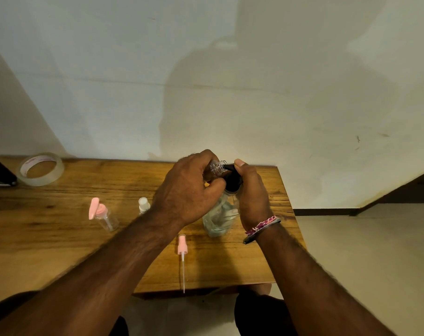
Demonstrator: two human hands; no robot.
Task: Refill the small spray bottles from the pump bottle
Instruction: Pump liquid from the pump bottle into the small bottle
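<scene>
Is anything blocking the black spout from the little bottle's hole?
Nothing visible. The left hand holds the small clear plastic bottle with its open neck right at the black pump spout of the big clear pump bottle, under the right hand.

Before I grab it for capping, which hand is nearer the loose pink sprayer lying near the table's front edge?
Right. The right hand grips the pump bottle just up and right of the pink sprayer; the left hand holds the small bottle higher, farther back.
</scene>
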